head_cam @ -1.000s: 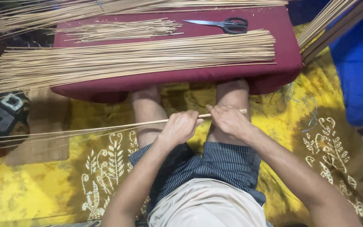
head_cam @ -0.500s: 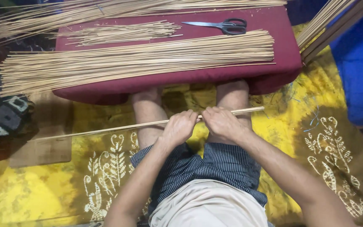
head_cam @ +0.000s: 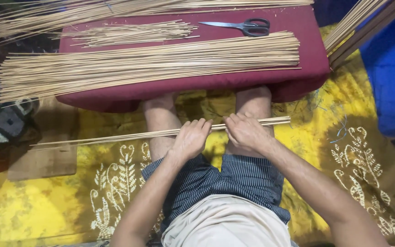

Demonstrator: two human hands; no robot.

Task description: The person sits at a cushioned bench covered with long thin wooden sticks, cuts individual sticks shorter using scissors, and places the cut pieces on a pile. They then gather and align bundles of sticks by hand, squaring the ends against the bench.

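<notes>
Head view, thin stick bundle (head_cam: 115,137) now pulled rightward since half a second ago, left hand (head_cam: 191,138) and right hand (head_cam: 244,132) closed around it above knees, perhaps several sticks, cushion (head_cam: 312,55) bearing stick pile (head_cam: 152,64), scissors (head_cam: 245,26) near far edge.

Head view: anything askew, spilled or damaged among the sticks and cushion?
Nothing damaged. The big stick bundle overhangs the maroon cushion at its left end, fanning loosely. Scissors lie flat. Left hand and right hand grip a few thin sticks.

Black-handled scissors (head_cam: 248,26) and stick bundles (head_cam: 152,64) on a maroon cushion (head_cam: 307,50), yellow patterned cloth (head_cam: 46,215) below.
</notes>
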